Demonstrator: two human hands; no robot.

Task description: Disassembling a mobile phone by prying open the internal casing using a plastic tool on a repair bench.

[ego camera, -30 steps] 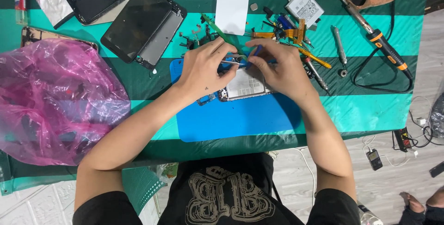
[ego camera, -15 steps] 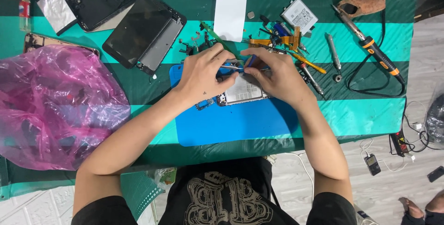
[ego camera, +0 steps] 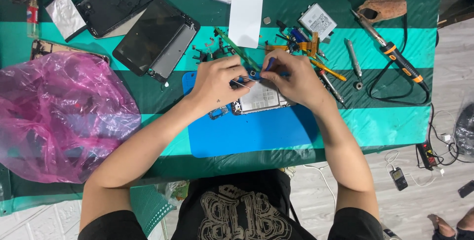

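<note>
The left hand (ego camera: 216, 81) and the right hand (ego camera: 291, 76) sit close together over an opened phone (ego camera: 261, 97), which lies on a blue mat (ego camera: 252, 131) just under both hands. The left hand's fingers are pinched shut on thin metal tweezers (ego camera: 241, 84), and the tips poke out toward the right hand. The right hand's fingers are closed on a small blue tool (ego camera: 269, 64) that sticks up a little above its thumb. The two hands nearly touch at the top edge of the phone, where a tiny dark part sits between them; it is too small to tell what it is. A small grey frame piece (ego camera: 217, 113) lies on the mat just below the left wrist. Past the left hand's knuckles, away from the person, lies a dark phone screen (ego camera: 155, 37), and further out to that side is a big pink plastic bag (ego camera: 59, 116). Just beyond the fingers of both hands stands a white flat panel (ego camera: 246, 9). Beyond the right hand there is a heap of little tools (ego camera: 301, 42) and a grey phone battery (ego camera: 317, 22). Out past the right hand's far side lies a soldering iron (ego camera: 395, 57) with an orange and black handle. Everything rests on a table with a green striped cloth (ego camera: 395, 116).
</note>
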